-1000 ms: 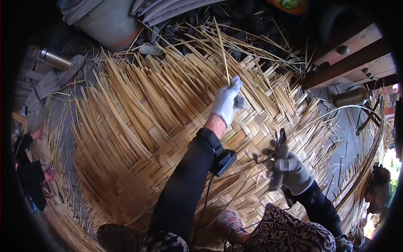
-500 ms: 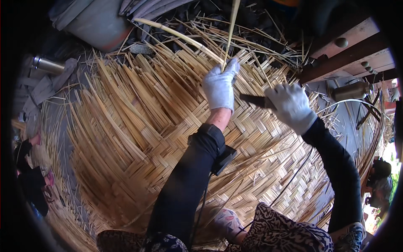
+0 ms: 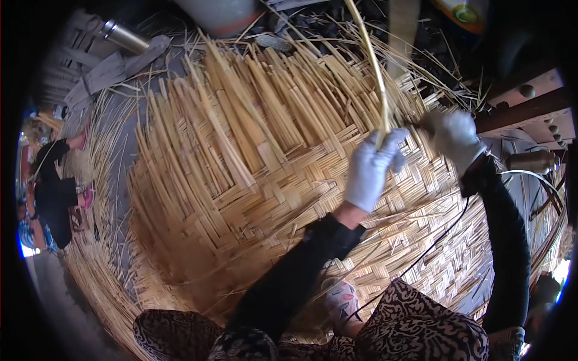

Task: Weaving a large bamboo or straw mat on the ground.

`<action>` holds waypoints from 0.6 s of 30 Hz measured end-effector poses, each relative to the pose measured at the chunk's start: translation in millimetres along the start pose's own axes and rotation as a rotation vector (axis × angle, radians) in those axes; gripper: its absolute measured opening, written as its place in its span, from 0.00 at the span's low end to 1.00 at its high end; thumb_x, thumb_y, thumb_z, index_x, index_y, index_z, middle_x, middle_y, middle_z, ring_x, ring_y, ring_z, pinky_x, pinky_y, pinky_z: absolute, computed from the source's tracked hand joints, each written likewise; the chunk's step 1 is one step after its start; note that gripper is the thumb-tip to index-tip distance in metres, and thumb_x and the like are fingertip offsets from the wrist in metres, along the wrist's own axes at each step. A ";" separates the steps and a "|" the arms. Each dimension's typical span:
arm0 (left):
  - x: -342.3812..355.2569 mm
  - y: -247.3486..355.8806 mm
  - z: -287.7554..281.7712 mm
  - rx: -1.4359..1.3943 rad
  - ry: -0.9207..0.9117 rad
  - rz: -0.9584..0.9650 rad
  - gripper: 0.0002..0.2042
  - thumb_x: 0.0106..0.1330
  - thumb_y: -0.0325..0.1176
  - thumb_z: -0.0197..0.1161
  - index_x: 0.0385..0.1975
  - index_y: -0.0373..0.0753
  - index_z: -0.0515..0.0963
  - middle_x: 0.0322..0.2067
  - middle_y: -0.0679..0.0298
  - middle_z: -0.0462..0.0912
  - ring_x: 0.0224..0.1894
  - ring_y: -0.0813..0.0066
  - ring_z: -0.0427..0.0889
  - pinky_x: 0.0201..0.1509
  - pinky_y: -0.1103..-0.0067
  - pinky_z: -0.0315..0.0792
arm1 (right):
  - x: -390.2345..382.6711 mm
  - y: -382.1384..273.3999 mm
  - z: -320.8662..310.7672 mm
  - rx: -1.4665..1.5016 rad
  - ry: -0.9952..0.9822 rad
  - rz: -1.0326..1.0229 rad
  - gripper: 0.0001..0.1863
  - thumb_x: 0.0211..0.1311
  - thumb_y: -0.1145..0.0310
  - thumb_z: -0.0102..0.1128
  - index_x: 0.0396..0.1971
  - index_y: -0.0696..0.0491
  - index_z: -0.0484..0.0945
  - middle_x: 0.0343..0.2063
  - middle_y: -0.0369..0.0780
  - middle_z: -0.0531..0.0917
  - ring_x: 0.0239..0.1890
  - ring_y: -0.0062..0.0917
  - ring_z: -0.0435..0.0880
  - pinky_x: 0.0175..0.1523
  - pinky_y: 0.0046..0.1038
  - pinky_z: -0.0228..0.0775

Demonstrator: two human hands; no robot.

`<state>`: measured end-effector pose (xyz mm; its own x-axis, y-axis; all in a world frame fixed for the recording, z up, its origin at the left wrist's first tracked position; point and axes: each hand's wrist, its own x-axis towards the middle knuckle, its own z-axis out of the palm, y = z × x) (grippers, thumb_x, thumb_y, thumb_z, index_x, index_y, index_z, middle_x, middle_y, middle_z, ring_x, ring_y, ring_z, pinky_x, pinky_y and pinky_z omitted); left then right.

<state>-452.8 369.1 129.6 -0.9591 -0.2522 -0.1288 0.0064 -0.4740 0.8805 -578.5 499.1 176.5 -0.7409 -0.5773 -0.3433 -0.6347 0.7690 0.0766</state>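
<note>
My left hand (image 3: 368, 173), in a white glove, is closed round the lower end of a pale reed stalk (image 3: 374, 66). The stalk rises from the fist past the far edge of a woven reed mat (image 3: 313, 180). My right hand (image 3: 456, 139), gloved too and smeared by motion, is to the right of the left one. Its fingers are closed on a knife (image 3: 424, 124), which shows only as a dark blur above the mat. Both hands are over the mat's right half. Loose strip ends stick out at its far and left sides.
A metal flask (image 3: 127, 36) lies far left beside pieces of wood (image 3: 96, 81). At the far edge stand a grey bucket (image 3: 223, 17) and dark rubble with reed scraps. A wooden frame (image 3: 524, 111) juts in at right, above a metal canister (image 3: 531, 161). Another person (image 3: 55, 192) is at left.
The view has swung, and the mat's position in it has changed. Both hands appear farther right. The stalk running to the upper left no longer shows there; a blurred pale strip hangs at the top.
</note>
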 end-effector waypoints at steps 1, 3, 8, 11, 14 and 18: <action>-4.6 3.3 -23.6 -0.036 -0.031 -0.080 0.13 0.64 0.39 0.49 0.35 0.34 0.74 0.16 0.67 0.75 0.18 0.81 0.72 0.21 0.86 0.66 | -6.9 -18.9 13.7 0.046 -0.125 -0.201 0.19 0.57 0.53 0.48 0.39 0.53 0.73 0.29 0.42 0.79 0.30 0.31 0.79 0.32 0.31 0.71; -12.9 15.7 -33.5 -0.180 -0.116 -0.220 0.13 0.65 0.37 0.49 0.38 0.31 0.72 0.16 0.66 0.74 0.19 0.79 0.73 0.22 0.85 0.65 | -25.1 -27.1 37.6 0.532 -0.135 -0.393 0.31 0.52 0.45 0.53 0.47 0.57 0.69 0.34 0.44 0.78 0.35 0.29 0.78 0.37 0.28 0.72; -38.8 6.6 -64.6 -0.035 -0.315 -0.383 0.14 0.63 0.36 0.51 0.41 0.30 0.71 0.22 0.61 0.78 0.21 0.77 0.75 0.23 0.84 0.65 | -32.2 -88.8 19.7 1.717 -0.196 -0.101 0.33 0.50 0.49 0.59 0.47 0.62 0.68 0.37 0.41 0.77 0.37 0.22 0.75 0.42 0.22 0.68; -45.2 6.4 -68.8 0.086 -0.304 -0.431 0.16 0.64 0.38 0.51 0.42 0.30 0.71 0.27 0.60 0.80 0.26 0.75 0.78 0.30 0.83 0.70 | -18.0 -94.8 28.7 1.777 -0.176 -0.107 0.14 0.51 0.66 0.62 0.35 0.59 0.76 0.23 0.35 0.79 0.25 0.17 0.77 0.30 0.19 0.69; -50.3 16.0 -77.8 0.046 -0.166 -0.535 0.18 0.63 0.42 0.52 0.40 0.30 0.72 0.32 0.57 0.80 0.33 0.71 0.80 0.39 0.81 0.74 | -18.1 -108.5 35.3 1.771 -0.132 -0.074 0.15 0.50 0.67 0.63 0.36 0.59 0.76 0.22 0.35 0.79 0.24 0.17 0.77 0.28 0.17 0.69; -59.5 30.1 -82.8 0.119 -0.258 -0.681 0.16 0.62 0.39 0.54 0.39 0.29 0.72 0.32 0.54 0.79 0.29 0.67 0.81 0.31 0.79 0.75 | -16.2 -123.9 43.3 1.773 0.042 -0.183 0.17 0.48 0.69 0.65 0.39 0.59 0.75 0.26 0.36 0.79 0.26 0.17 0.77 0.27 0.17 0.69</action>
<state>-372.1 300.0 126.0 -0.7756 0.2791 -0.5661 -0.6311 -0.3564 0.6889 -478.4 425.0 132.0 -0.7177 -0.6649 -0.2069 0.2506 0.0306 -0.9676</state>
